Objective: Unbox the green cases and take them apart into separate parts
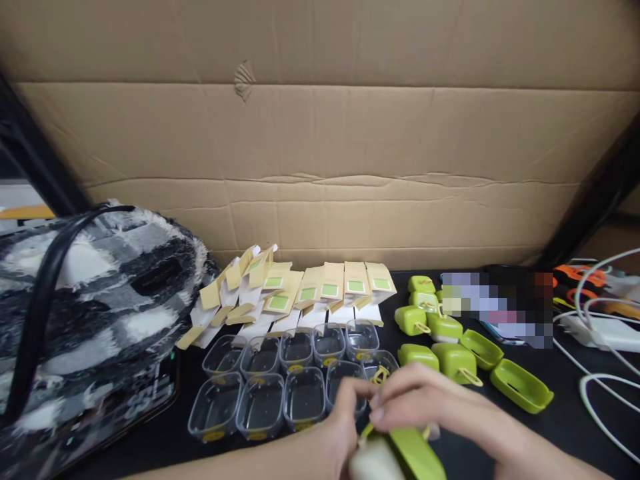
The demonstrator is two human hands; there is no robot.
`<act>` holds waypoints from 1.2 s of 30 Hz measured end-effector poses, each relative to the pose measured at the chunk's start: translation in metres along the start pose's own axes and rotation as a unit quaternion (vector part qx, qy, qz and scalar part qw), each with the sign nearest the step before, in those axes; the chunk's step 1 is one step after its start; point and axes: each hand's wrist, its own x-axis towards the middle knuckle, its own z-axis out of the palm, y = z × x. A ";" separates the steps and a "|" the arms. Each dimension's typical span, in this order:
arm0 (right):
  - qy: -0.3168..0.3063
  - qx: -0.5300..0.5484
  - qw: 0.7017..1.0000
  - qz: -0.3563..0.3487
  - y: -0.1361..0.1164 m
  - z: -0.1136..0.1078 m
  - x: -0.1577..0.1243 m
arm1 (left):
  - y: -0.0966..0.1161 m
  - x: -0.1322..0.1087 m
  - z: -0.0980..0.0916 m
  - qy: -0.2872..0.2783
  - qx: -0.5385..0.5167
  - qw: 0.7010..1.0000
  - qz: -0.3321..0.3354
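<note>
Near the bottom edge, a green case (417,455) with a whitish part (375,460) beside it is held between both hands. My left hand (345,417) has its fingers bent around the left side of it. From the right, my right hand (430,400) lies over the top with its fingertips close to the left fingers. Motion blurs the held piece, and its underside is out of frame. Several clear plastic cups (260,407) stand in two rows to the left. Several closed green cases (455,360) and open green shells (521,385) lie beyond the right hand.
Folded cardboard sleeves (307,290) line the back of the black table. A black and white shaggy bag (100,287) fills the left side. At right are white cables (587,380), a white adapter (600,332) and orange-handled tools (580,277). A cardboard wall (320,140) stands behind.
</note>
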 end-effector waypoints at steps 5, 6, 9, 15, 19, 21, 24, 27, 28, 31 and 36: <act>0.193 -0.135 0.971 -0.042 0.004 -0.038 -0.012 | 0.053 -0.024 -0.002 -0.009 0.067 0.998 0.007; 0.238 -0.140 0.960 -0.041 0.004 -0.045 -0.014 | 0.067 -0.024 -0.001 0.010 0.117 0.993 0.016; 0.330 -0.133 0.934 -0.022 0.007 -0.058 -0.020 | 0.100 -0.008 0.001 0.060 0.307 0.947 0.074; 0.283 -0.121 0.951 -0.015 0.021 -0.059 -0.023 | 0.109 0.053 -0.003 0.102 0.561 0.809 0.144; 0.279 -0.089 0.956 -0.024 0.026 -0.056 -0.023 | 0.104 0.074 -0.007 0.102 0.590 0.794 0.102; 0.283 -0.075 0.956 -0.016 0.026 -0.053 -0.023 | 0.103 0.079 -0.010 0.088 0.594 0.795 0.087; 0.283 -0.061 0.957 0.018 0.025 -0.046 -0.023 | 0.101 0.084 -0.014 0.077 0.587 0.802 0.080; 0.287 -0.031 0.957 0.033 0.025 -0.040 -0.020 | 0.097 0.083 -0.013 0.098 0.564 0.815 0.091; 0.289 -0.020 0.957 0.030 0.027 -0.038 -0.019 | 0.096 0.081 -0.012 0.116 0.550 0.821 0.100; 0.302 -0.015 0.953 0.013 0.036 -0.036 -0.017 | 0.098 0.065 -0.002 0.179 0.496 0.839 0.130; 0.294 -0.121 0.946 -0.056 0.054 -0.023 -0.024 | 0.096 0.019 0.018 0.189 0.433 0.869 0.144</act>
